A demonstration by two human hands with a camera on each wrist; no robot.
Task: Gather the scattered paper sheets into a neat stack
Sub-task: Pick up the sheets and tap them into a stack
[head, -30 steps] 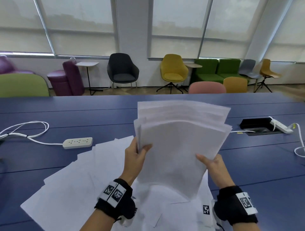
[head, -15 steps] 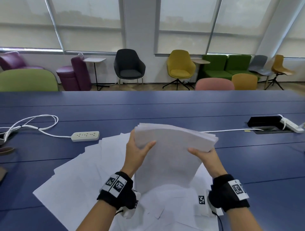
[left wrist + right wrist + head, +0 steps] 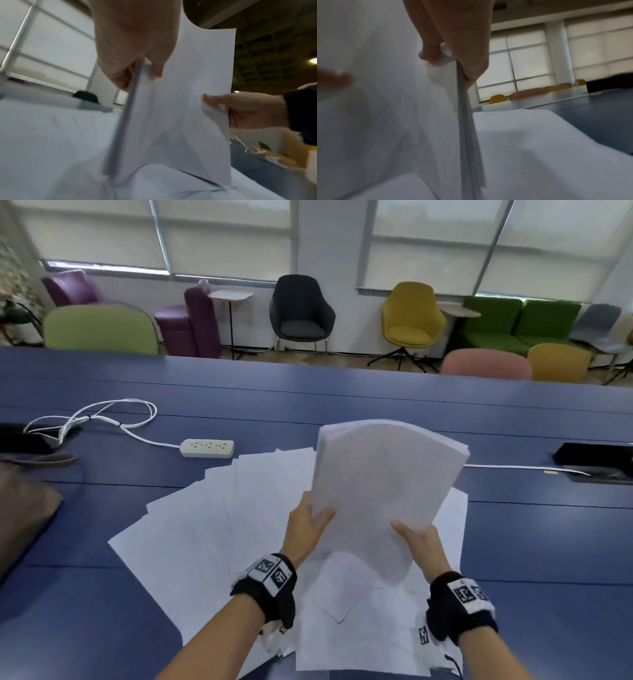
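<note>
cable (image 3: 113, 419) first, far left on the blue desk (image 3: 513, 542): a white loop of it runs to a white power strip (image 3: 207, 448) lying flat, well clear of the papers. some dark and brown stuff sits at the very left edge of the desk, too blurry to call.

moving right, loose sheets (image 3: 212, 529) are fanned across the desk in overlapping layers, spreading from near the power strip down toward the person, with more lying under both wrists.

next is the left hand (image 3: 305, 530). it grips the left edge of the paper bundle (image 3: 383, 494), thumb on the near face and fingers (image 3: 118, 75) curled round behind, so they're clamped on the paper. the left wrist view shows the same pinch side-on, with the bundle's edge running down toward the sheets below.

the bundle itself is held up off flat, standing on its lower edge over the loose sheets and tilted away from the person, its top curving back. the top edges aren't fully lined up, you can see several layers stepped along the upper right corner.

then the right hand (image 3: 423, 544) holds the bundle's right edge lower down, thumb across the front, fingers (image 3: 471, 56) wrapped behind, also clamped on the paper. both wrists wear black bands with white marker tags.

further right a thin white cable runs across the desk to a dark recessed box (image 3: 596, 462).

beyond the desk there's a row of coloured chairs under the windows.
</note>
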